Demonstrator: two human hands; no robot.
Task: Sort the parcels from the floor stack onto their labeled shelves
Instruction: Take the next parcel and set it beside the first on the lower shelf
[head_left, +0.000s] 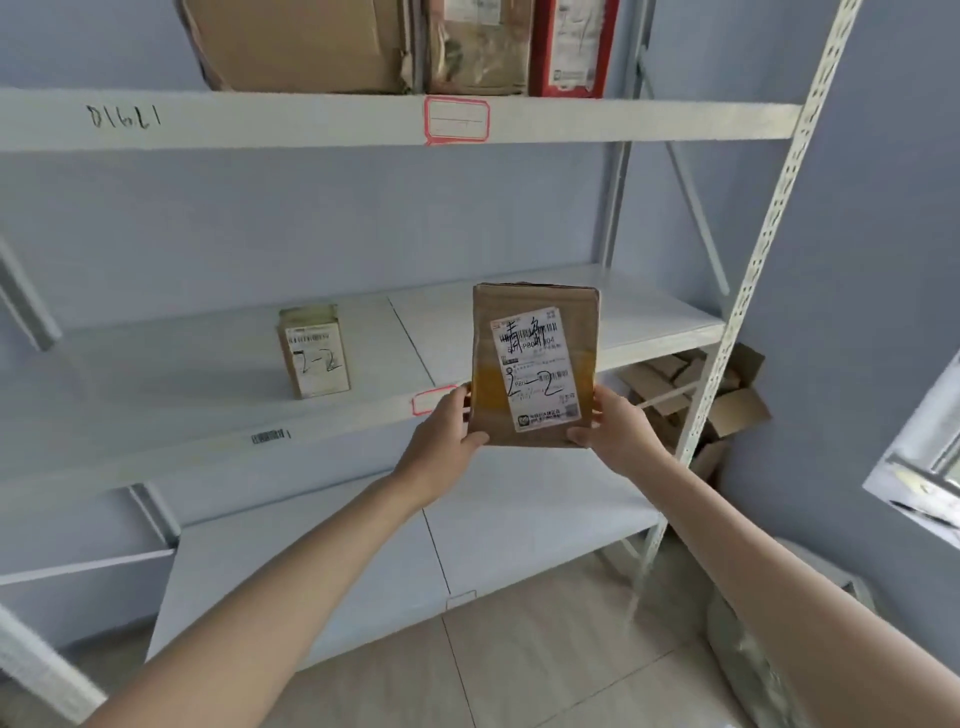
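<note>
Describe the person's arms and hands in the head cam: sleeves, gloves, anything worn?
Both arms are bare for as far as the frame shows; no sleeve reaches into view. The left hand and right hand wear no gloves. No watch, bracelet, ring, strap, cable or marker shows on either wrist or on the fingers that can be seen. Fingertips behind the parcel are hidden, so anything worn there cannot be told.
</note>
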